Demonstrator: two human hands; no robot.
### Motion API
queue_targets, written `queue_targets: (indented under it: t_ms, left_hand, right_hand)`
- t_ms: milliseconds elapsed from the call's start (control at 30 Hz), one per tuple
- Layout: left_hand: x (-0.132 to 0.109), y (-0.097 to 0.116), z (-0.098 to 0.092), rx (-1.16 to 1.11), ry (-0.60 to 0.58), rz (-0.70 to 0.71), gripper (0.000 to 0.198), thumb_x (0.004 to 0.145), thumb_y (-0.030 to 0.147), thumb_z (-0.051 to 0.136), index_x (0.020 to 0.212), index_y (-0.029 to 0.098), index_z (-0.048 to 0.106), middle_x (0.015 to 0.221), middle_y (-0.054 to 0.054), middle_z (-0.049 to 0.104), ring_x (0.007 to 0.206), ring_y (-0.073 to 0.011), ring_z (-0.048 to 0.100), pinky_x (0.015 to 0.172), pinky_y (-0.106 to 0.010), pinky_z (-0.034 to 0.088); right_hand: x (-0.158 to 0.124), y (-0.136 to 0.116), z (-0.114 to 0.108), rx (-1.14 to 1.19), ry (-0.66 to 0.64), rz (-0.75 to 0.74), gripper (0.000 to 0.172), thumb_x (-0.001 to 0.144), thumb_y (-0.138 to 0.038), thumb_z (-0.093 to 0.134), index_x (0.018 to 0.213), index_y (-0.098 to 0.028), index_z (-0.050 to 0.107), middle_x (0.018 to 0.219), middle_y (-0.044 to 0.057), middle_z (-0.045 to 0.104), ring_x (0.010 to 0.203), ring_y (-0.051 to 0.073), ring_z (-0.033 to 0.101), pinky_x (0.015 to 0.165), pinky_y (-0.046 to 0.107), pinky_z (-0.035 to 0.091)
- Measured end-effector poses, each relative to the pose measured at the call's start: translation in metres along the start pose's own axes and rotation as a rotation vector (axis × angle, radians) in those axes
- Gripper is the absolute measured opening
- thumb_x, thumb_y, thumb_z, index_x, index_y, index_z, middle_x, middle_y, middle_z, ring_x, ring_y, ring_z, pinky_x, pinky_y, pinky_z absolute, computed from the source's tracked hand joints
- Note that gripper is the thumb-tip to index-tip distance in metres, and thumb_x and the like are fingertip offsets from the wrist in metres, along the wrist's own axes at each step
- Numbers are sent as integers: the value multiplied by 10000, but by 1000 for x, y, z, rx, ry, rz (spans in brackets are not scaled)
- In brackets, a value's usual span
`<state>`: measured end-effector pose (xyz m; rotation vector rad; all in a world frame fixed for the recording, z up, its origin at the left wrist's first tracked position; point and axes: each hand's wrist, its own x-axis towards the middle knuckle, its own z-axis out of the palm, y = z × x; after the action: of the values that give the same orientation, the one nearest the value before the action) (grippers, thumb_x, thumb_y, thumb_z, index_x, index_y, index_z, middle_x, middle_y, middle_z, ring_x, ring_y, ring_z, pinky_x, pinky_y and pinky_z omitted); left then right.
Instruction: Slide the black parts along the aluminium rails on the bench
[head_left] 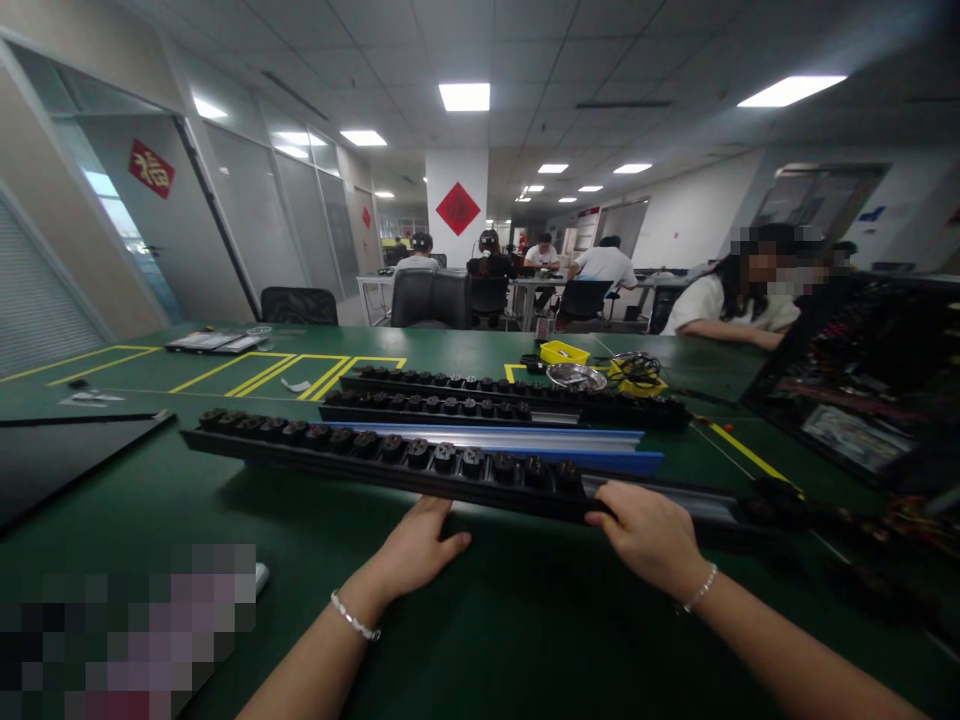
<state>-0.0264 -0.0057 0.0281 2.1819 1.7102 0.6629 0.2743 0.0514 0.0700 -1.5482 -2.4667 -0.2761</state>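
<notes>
A long black rail with a row of black socket-like modules lies slantwise in front of me, its left end slightly raised off the table. My right hand is closed around its near edge, right of the last module, where a bare silvery channel begins. My left hand reaches under the middle of the rail. Its thumb is stretched out and free of the rail, while the other fingers are mostly hidden beneath. Behind the rail sits a blue-edged channel with a silvery inside. Two similar black rails lie beyond.
On the green table stand a yellow tray, a metal dish and dark cables. An open computer case is at the right. A dark panel lies left. A co-worker sits across the table.
</notes>
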Motion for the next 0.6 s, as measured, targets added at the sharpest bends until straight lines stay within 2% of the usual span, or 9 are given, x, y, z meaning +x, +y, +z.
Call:
queue_targets:
  t_ms: [67,200,467,600]
  left_hand:
    - [-10,9,1,23,18,-8,516,788,445,486,1248,215,451,1286,-88,514,1195,-229,452,990,-378,364]
    - [-22,18,6,74,5,-86,466,799,473,453,1168,198,527,1195,-92,582,1104,-235,525,945,-383,402]
    - [-31,18,10,66,-55,-114,368,813,381,443,1117,235,591,1137,-32,633,1055,-191,564,919,-325,418]
    - [-29,18,4,144,-11,-221,291,835,349,403,970,282,651,977,2,691,897,-185,626,780,-316,468]
  right_hand:
    - [-7,-1,1,0,-7,1,207,812,-372,453,700,-221,539,761,15,605,710,163,537,592,278,312]
    - [-20,-2,4,-8,-19,-16,188,814,-352,453,713,-218,539,769,14,605,722,170,540,607,283,317]
    - [-28,-10,10,2,-53,-44,201,827,-351,439,716,-216,538,760,17,599,707,170,535,606,287,311]
    - [-25,-11,14,6,-53,-36,196,830,-346,443,725,-213,541,775,19,604,726,165,540,613,280,309]
